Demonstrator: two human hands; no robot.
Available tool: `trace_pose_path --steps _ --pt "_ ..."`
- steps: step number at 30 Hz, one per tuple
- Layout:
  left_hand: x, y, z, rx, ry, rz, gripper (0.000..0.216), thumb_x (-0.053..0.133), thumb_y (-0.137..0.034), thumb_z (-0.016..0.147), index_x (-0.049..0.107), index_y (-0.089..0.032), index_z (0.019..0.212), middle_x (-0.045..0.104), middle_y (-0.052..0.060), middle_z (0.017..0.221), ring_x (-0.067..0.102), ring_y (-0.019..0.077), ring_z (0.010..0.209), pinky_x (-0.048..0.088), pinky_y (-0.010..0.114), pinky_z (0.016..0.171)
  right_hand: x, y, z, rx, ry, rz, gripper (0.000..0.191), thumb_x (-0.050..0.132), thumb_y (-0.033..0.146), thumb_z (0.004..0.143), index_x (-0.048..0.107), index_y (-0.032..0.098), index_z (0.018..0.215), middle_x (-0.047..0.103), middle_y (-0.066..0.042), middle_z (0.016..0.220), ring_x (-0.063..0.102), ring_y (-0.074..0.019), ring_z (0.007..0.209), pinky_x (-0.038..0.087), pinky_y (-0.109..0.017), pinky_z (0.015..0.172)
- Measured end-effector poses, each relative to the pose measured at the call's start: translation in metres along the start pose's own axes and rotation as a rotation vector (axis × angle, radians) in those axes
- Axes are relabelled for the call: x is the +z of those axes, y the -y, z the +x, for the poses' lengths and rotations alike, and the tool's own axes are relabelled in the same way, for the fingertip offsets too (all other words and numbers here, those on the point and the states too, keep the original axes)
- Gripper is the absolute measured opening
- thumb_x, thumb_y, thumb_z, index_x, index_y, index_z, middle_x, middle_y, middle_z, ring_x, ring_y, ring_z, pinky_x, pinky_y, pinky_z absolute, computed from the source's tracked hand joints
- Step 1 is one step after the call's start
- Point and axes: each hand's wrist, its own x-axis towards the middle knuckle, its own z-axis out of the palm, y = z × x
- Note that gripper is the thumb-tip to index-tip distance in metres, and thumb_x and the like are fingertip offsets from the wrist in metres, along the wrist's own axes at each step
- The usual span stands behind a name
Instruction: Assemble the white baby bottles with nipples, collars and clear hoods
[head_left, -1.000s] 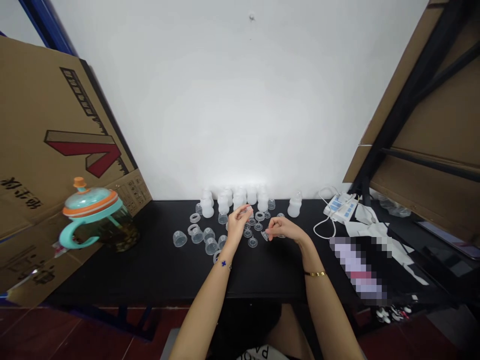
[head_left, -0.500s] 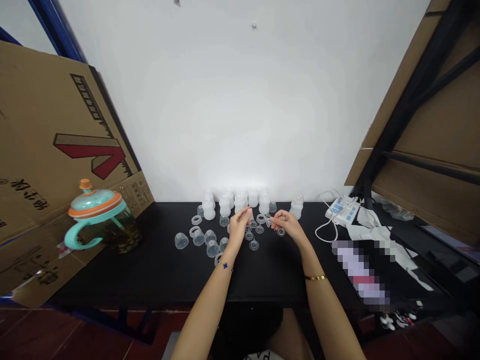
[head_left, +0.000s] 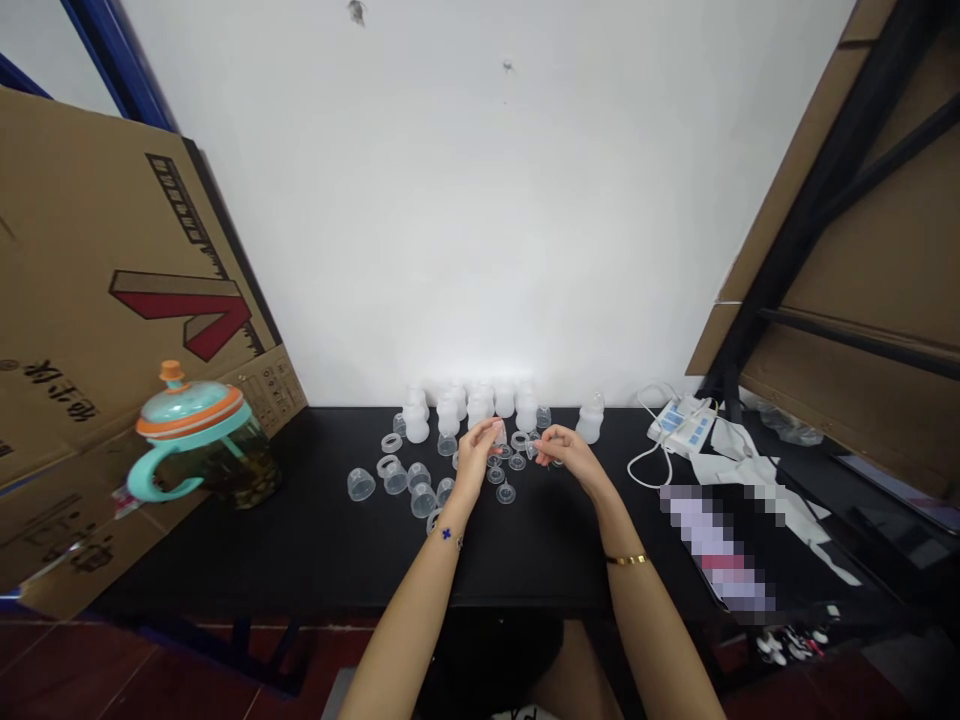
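My left hand (head_left: 474, 455) is closed, thumb and fingers pinched around something pale that I cannot make out. A hand's width to its right, my right hand (head_left: 566, 450) pinches a small clear bottle nipple (head_left: 532, 448). Several more clear nipples (head_left: 506, 493) lie on the black table between and below the hands. White baby bottles (head_left: 417, 425) stand grouped by the wall, behind my left hand. One bottle with a nipple on top (head_left: 590, 420) stands apart on the right. Clear dome caps (head_left: 361, 485) and collar rings (head_left: 391, 443) are scattered to the left.
A teal and orange lidded jug (head_left: 191, 430) stands at the left beside a large cardboard box (head_left: 90, 250). On the right are a white power strip (head_left: 684, 424) with cables, crumpled white paper (head_left: 731, 468) and a tablet-like device with a blurred screen (head_left: 716, 555).
My right hand has moved slightly left, bringing the nipple closer to my left hand. The left hand keeps its pinch, and the camera view has shifted a little.
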Motion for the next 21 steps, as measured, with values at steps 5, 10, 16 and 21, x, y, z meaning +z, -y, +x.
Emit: trace_pose_path --steps 5,10,16,21 --pt "0.002 -0.002 -0.001 -0.039 0.056 -0.031 0.052 0.080 -0.054 0.067 0.073 -0.016 0.102 0.072 0.009 0.100 0.069 0.0202 0.085 0.057 0.027 0.062 0.002 -0.006 0.005 0.032 -0.121 0.147 0.056 0.082 0.055 0.069 0.065 0.020 0.110 0.074 -0.005 0.073 0.066 -0.0172 0.060 0.052 -0.029 0.058" --pt "0.003 0.000 -0.001 -0.119 0.087 -0.102 0.054 0.086 -0.054 0.061 0.063 -0.016 0.091 0.072 0.009 0.089 0.071 0.0198 0.075 0.059 0.029 0.062 0.010 -0.008 0.006 0.052 -0.114 0.184 0.062 0.077 0.051 0.076 0.061 0.022 0.129 0.076 -0.007 0.084 0.069 -0.0170 0.064 0.052 -0.026 0.054" --pt "0.002 0.005 0.002 -0.143 0.149 -0.113 0.052 0.087 -0.053 0.061 0.064 -0.014 0.088 0.074 0.011 0.091 0.071 0.0179 0.070 0.059 0.027 0.060 0.019 -0.007 0.003 0.020 0.034 0.109 0.069 0.076 0.053 0.077 0.058 0.022 0.136 0.074 -0.003 0.078 0.067 -0.0153 0.063 0.051 -0.024 0.052" --pt "0.002 0.005 0.000 -0.141 0.158 -0.092 0.049 0.085 -0.052 0.065 0.067 -0.014 0.089 0.073 0.008 0.083 0.071 0.0181 0.069 0.060 0.027 0.060 0.020 -0.006 0.001 -0.017 0.065 0.045 0.054 0.075 0.052 0.076 0.065 0.021 0.119 0.074 -0.005 0.081 0.068 -0.0167 0.068 0.050 -0.024 0.054"
